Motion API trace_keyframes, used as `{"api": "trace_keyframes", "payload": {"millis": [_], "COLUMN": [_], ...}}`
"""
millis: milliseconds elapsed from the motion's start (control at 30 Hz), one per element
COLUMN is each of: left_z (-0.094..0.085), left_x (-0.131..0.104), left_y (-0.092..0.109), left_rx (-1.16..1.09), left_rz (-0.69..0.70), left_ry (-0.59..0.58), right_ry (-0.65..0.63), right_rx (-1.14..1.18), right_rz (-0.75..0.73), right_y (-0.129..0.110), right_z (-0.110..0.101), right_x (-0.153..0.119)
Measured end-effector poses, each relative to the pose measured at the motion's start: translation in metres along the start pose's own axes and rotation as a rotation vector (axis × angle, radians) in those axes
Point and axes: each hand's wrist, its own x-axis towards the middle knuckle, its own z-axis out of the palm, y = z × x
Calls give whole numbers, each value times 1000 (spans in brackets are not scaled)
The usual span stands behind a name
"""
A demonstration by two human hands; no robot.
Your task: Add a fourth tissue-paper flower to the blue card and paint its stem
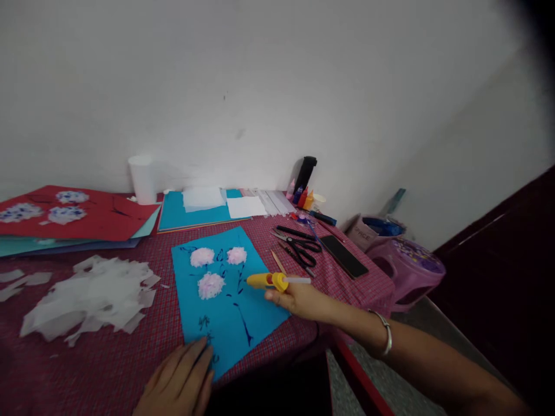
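A blue sheet (260, 309) lies on the checked tablecloth, bearing three pale pink tissue flowers (210, 286), dark painted stems and leaves, and black characters near its lower left. My right hand (299, 297) is wrapped round a yellow glue gun (261, 281) with a whitish stick at its back; the nozzle is over the stems at the sheet's right side. My left hand (180, 378) rests flat at the sheet's lower left corner, holding nothing, its fingers stretched out side by side.
White tissue pieces (93, 294) are heaped at left, below a red sheet (104, 216) with flowers. Scissors (299, 245), a pencil (278, 262), a phone (344, 256) and paint bottles (309, 200) lie or stand at right. A pink stool (403, 274) is beside the table.
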Motion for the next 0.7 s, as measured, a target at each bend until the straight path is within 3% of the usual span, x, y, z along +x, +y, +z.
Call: {"api": "trace_keyframes", "payload": {"millis": [133, 367, 700], "left_z": [-2, 2, 5], "left_x": [3, -3, -10], "left_y": [1, 1, 2], "left_rx": [11, 9, 15], "left_rz": [19, 12, -3], "left_ry": [14, 2, 9], "right_ry": [-28, -54, -26], "right_rx": [-26, 13, -82], "right_rz": [56, -23, -4], "right_y": [1, 2, 8], "right_z": [-1, -2, 3], "right_x": [4, 5, 17]}}
